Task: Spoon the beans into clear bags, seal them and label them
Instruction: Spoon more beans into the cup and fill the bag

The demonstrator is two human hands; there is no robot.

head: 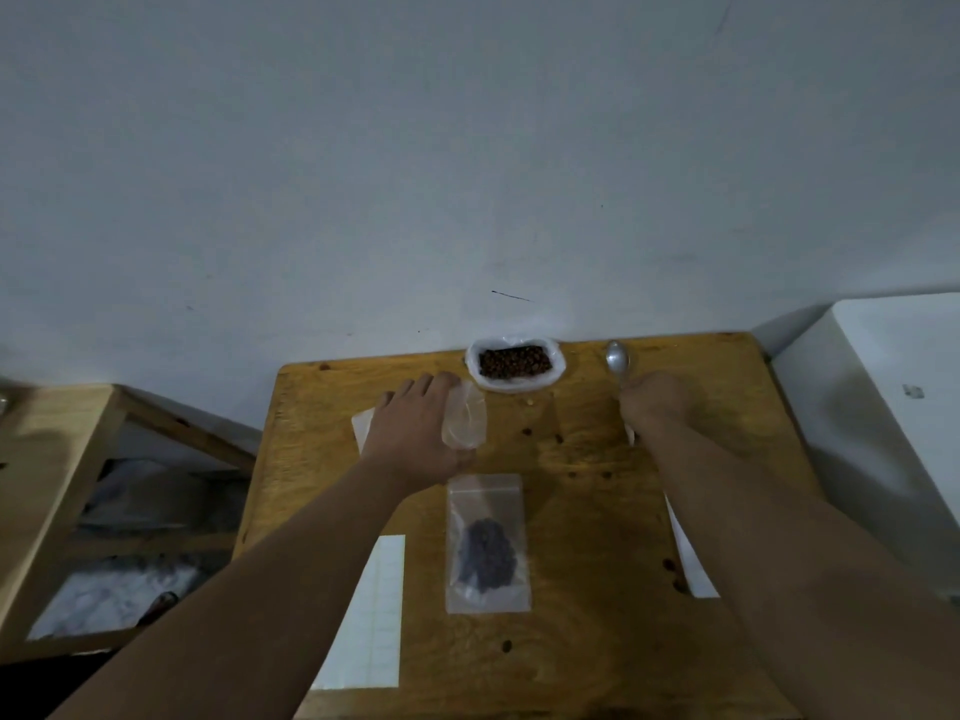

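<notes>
Head view, items as I read them from my station.

1. Table [571, 475]: wooden top, its far edge against a pale wall.
2. Bean supply [514, 362]: brown beans in an open white plastic bag, at the middle of the far edge.
3. Spoon [617, 360]: metal, bowl pointing to the far edge, just right of the bean supply and apart from it.
4. Right hand [655, 400]: fingers curled together round the spoon handle, so I see only the bowl and neck.
5. Empty bag [465, 420]: clear and bulging, just in front of the bean supply, left of centre.
6. Left hand [415, 428]: palm down, fingers stretched forward and slightly apart. Its thumb side touches the empty bag. I cannot tell whether the thumb pinches the bag.
7. White sheet [362, 426]: one corner shows from under the left hand.
8. Filled bag [487, 545]: clear, lying flat at the table's centre with a dark heap of beans inside. I cannot make out its seal.
9. Label sheet [375, 610]: white, gridded, toward the front left corner, partly under the left forearm.
10. Paper strip [695, 569]: white, by the right edge, partly under the right forearm.
11. Shelf [62, 459]: wooden, left of the table.
12. White box [883, 407]: right of the table.
</notes>
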